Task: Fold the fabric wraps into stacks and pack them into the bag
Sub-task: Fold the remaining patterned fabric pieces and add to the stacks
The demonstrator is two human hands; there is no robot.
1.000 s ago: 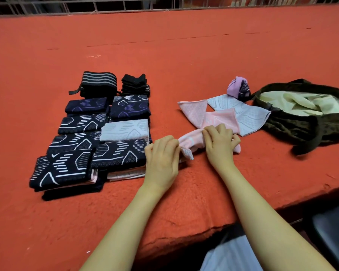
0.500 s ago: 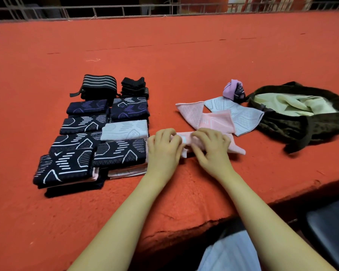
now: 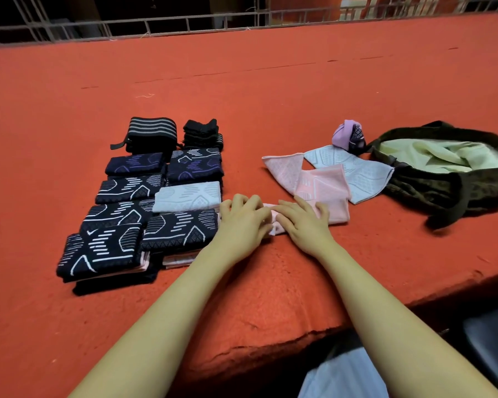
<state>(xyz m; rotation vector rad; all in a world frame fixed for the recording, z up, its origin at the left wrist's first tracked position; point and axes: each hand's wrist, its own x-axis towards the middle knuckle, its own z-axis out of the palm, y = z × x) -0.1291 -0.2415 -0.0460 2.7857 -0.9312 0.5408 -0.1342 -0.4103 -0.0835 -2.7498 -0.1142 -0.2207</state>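
Observation:
A small pink wrap [image 3: 337,214] lies folded on the red surface [image 3: 270,90], mostly under my hands. My left hand [image 3: 242,222] and my right hand [image 3: 302,222] rest side by side on it and press it flat. Just left of them are folded stacks of dark patterned wraps [image 3: 179,231], one topped by a pale grey wrap [image 3: 187,196]. Behind my right hand lie an unfolded pink wrap [image 3: 285,170] and a pale blue wrap [image 3: 362,176]. The dark bag [image 3: 443,193] with a pale green lining lies open at the right.
A bunched purple wrap [image 3: 348,136] sits by the bag's left rim. Black striped bands [image 3: 150,130] and a black stack [image 3: 202,133] stand behind the dark stacks. The surface's front edge [image 3: 299,340] drops off near my forearms. A metal railing [image 3: 184,24] runs along the back.
My hands have folded the loose pink wrap over, brought it down onto the surface, and now press on it. The view has tilted slightly down.

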